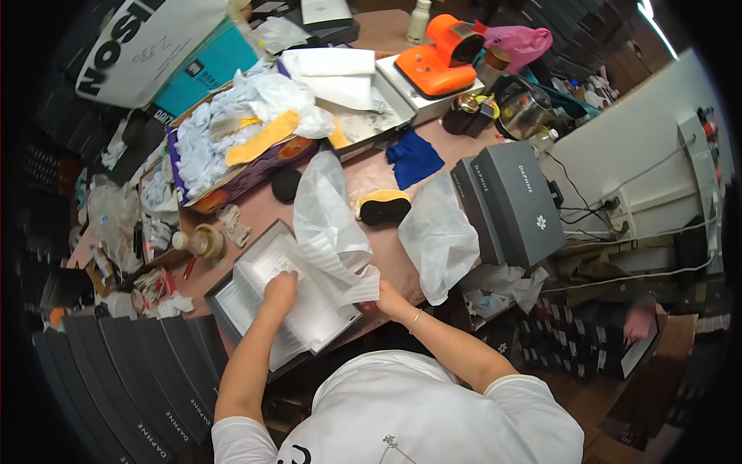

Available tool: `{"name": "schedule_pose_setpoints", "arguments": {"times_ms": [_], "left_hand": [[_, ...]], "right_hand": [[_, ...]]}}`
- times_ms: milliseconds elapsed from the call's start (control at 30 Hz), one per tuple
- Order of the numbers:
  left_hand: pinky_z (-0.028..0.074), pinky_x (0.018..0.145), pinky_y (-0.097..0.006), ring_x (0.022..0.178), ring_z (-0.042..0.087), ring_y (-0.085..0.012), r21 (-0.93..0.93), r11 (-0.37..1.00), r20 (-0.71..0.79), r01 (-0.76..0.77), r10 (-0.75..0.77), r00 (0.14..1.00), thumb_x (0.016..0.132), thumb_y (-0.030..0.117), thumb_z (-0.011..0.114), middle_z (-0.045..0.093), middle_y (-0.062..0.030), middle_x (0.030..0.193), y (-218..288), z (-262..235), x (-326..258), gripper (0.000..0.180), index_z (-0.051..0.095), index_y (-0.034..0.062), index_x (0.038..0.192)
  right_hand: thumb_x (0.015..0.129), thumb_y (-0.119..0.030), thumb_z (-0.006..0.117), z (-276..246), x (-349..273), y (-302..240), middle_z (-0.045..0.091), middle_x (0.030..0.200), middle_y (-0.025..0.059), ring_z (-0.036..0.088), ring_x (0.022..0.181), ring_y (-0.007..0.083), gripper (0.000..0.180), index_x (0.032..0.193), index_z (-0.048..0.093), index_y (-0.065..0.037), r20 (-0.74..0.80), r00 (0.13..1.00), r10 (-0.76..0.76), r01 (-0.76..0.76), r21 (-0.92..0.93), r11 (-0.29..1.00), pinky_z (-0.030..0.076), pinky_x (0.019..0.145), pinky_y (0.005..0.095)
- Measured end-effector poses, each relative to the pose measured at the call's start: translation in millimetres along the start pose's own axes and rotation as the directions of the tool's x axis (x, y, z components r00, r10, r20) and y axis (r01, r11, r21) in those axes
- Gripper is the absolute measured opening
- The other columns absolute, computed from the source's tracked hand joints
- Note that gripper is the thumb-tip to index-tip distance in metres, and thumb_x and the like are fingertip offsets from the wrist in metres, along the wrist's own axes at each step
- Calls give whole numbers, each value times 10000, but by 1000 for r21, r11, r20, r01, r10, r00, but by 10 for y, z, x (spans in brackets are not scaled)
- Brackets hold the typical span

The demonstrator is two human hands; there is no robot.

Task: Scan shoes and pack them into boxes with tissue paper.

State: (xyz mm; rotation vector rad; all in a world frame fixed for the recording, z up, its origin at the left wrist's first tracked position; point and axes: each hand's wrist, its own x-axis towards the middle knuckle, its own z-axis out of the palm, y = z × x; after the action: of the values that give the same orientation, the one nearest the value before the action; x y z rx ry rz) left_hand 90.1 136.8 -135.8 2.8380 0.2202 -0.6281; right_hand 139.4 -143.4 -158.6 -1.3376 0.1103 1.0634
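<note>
A dark grey shoebox [224, 303] lies open on the table before me, lined with white packing paper [321, 309]. My left hand [280, 292] is closed over the paper inside the box; its fingertips are hidden. At the box's right side, my right hand [393, 301] pinches the end of a white foam sheet [362, 284], which stretches back across the box. Just beyond lies a crumpled translucent bag [328, 209], and a second translucent bag [439, 240] is to the right. A black-and-yellow pad [385, 207] rests between the bags.
Closed grey shoeboxes [519, 205] stand at the right, with more boxes [131, 379] lined up at lower left. Behind are a carton of crumpled paper [232, 139], a blue cloth [415, 158] and an orange device [439, 62]. Tape rolls [207, 241] sit left; cables [580, 209] hang right.
</note>
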Motion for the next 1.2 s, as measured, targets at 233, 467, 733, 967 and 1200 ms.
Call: {"name": "schedule_pose_setpoints", "arguments": {"times_ms": [233, 467, 733, 967, 1200], "left_hand": [[388, 971, -491, 1115, 516, -346, -302, 920, -95, -249, 231, 968, 705, 193, 746, 590, -188, 1073, 501, -657, -390, 327, 625, 41, 968], [252, 1029, -606, 1161, 486, -310, 102, 841, -172, -531, 541, 823, 784, 242, 664, 593, -120, 1081, 1462, -267, 246, 223, 663, 55, 906], [474, 869, -422, 1078, 574, -289, -672, 717, 5, -184, 253, 967, 908, 366, 553, 617, -126, 1098, 1494, -381, 362, 345, 659, 49, 991], [379, 1038, -499, 1254, 455, -313, -662, -511, 327, 547, 461, 825, 882, 686, 403, 511, -138, 1311, 1815, -430, 543, 782, 429, 58, 1348], [474, 960, -462, 1219, 493, -263, -300, -759, 136, 578, 566, 813, 895, 275, 600, 497, -158, 1311, 1852, -687, 85, 514, 421, 86, 1339]], "right_hand": [[890, -156, 571, -385, -1182, -784, 634, 794, 141, 632, 714, 293, 245, 1051, 614, 22, -126, 816, -564, 321, -714, 623, 505, 691, 367], [700, -135, 769, -1327, -752, -699, 255, 1421, 315, 376, 1257, 486, 970, 1475, 186, -103, -435, 615, -658, -98, -870, 484, 394, 996, 456], [702, 133, 459, -1496, -598, -1596, 594, 1023, 213, 567, 986, 409, 470, 1142, 549, -9, -171, 466, -868, 240, -920, 310, 465, 851, 410], [771, 9, 458, -603, -818, -2826, 606, 858, 158, 599, 805, 293, 185, 855, 623, 4, 150, 576, -804, 529, -818, 227, 473, 737, 350], [735, 46, 430, 8, -1632, -2945, 613, 857, 103, 586, 795, 229, 276, 907, 643, 11, 353, 615, -705, 718, -621, 314, 465, 750, 308]]}}
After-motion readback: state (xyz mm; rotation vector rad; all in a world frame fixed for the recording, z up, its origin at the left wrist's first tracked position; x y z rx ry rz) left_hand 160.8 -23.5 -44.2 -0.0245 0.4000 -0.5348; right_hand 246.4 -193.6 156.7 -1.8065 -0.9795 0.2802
